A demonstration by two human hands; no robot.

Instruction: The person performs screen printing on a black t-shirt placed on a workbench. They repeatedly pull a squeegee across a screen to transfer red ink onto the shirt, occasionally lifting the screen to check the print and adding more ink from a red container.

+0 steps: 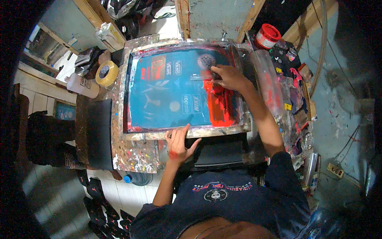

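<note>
A wooden-framed printing screen (191, 134) with blue-green mesh (159, 113) lies in front of me, with several pale designs in it. On its right side my right hand (230, 77) is closed on a small squeegee (208, 83) smeared red; the hand hides most of it. From there a thick band of wet red ink (221, 107) runs down the mesh toward the near edge. My left hand (179, 144) rests at the frame's near edge with fingers spread, holding nothing. Its fingertips reach onto the frame.
Left of the screen are a roll of tape (105, 73), a plastic bottle (82, 85) and a black board (99, 133). An open red tub (267, 36) stands at the far right, above a red-stained clear sheet (268, 81). A person's dark clothing (49, 135) shows at left.
</note>
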